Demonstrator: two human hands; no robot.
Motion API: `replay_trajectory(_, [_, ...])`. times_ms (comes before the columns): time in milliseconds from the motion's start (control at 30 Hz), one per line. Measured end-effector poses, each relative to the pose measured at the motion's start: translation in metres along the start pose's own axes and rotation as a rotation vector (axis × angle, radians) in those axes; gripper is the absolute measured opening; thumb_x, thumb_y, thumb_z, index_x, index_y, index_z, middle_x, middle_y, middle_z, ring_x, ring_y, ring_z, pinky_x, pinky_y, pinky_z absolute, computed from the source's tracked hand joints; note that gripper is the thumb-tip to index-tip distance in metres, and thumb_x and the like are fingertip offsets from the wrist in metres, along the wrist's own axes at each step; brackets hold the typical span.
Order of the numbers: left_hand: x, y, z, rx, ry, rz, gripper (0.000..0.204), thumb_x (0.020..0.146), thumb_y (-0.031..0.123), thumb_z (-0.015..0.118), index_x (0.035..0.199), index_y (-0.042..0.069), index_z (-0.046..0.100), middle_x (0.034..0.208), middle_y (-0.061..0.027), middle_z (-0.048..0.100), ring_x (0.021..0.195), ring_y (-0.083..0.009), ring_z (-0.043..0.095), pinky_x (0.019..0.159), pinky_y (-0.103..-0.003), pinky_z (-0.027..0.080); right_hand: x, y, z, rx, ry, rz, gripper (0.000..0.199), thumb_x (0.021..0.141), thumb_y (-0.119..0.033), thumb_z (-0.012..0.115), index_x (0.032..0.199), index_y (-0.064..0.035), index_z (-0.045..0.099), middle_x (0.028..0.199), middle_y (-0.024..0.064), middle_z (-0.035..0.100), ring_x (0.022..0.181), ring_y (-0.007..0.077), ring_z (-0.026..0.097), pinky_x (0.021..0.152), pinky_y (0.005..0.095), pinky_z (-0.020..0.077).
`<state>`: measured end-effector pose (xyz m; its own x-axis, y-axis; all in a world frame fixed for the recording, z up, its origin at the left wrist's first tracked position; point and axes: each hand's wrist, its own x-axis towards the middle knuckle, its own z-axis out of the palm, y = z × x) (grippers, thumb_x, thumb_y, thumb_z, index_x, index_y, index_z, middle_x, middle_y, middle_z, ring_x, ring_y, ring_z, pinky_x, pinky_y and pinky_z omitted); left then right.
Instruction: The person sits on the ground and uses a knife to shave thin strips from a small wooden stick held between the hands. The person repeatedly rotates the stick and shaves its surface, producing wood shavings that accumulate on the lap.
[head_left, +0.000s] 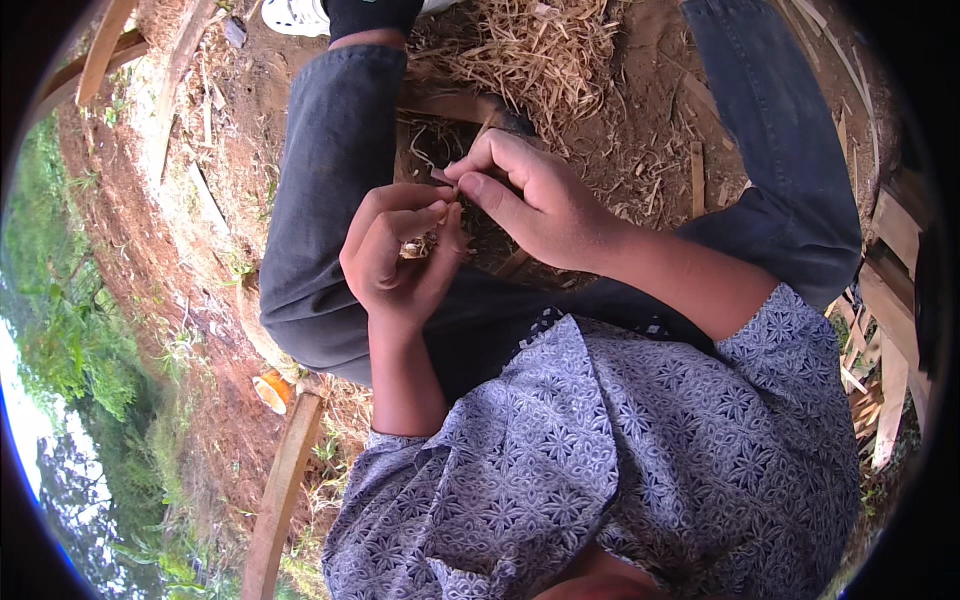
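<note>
My left hand (403, 245) and my right hand (545, 200) meet in front of me, between my bent legs in dark jeans. Both are closed in a pinch, fingertips almost touching. A thin brown sliver of wood (487, 124) sticks out past the right hand's fingers and seems to run down into both pinches; most of it is hidden. Beside the fingertips shows a small pale piece (440, 175) whose kind I cannot make out. A pale, curled strand (422, 150) lies just beyond the left hand.
Wood shavings (550, 50) are heaped on the bare soil ahead, behind a short wooden block (450, 104). Cut wood pieces (890, 300) pile up at the right. To the left lie a long plank (283, 490), an orange cup-like object (271, 390) and slats on sloping ground.
</note>
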<state>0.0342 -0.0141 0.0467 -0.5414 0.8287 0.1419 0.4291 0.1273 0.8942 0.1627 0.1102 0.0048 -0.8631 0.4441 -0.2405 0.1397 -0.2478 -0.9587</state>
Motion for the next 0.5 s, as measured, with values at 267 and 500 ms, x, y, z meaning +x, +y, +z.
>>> replay_trajectory(267, [-0.002,0.0,0.004,-0.03,0.026,-0.003,0.024,0.078,-0.015,0.076,0.088,0.001,0.061,0.096,-0.0135,0.069,0.089,-0.022,0.072,0.075,-0.031,0.058,0.006,0.011,-0.004,-0.104,-0.004,0.047,0.023,0.107,-0.025,0.055,0.104,-0.0016,0.058,0.091,0.0159,0.069,0.086,0.0285,0.07,0.075,0.0384,0.0516])
replay_trajectory(500, [-0.006,-0.003,0.007,-0.066,0.061,-0.045,0.025,0.078,-0.016,0.075,0.088,0.001,0.059,0.096,-0.0148,0.068,0.092,-0.0219,0.072,0.076,-0.031,0.059,0.015,0.016,-0.013,-0.213,0.047,0.188,0.017,0.106,-0.018,0.056,0.103,-0.0016,0.056,0.083,0.0157,0.066,0.081,0.0319,0.07,0.071,0.0407,0.0504])
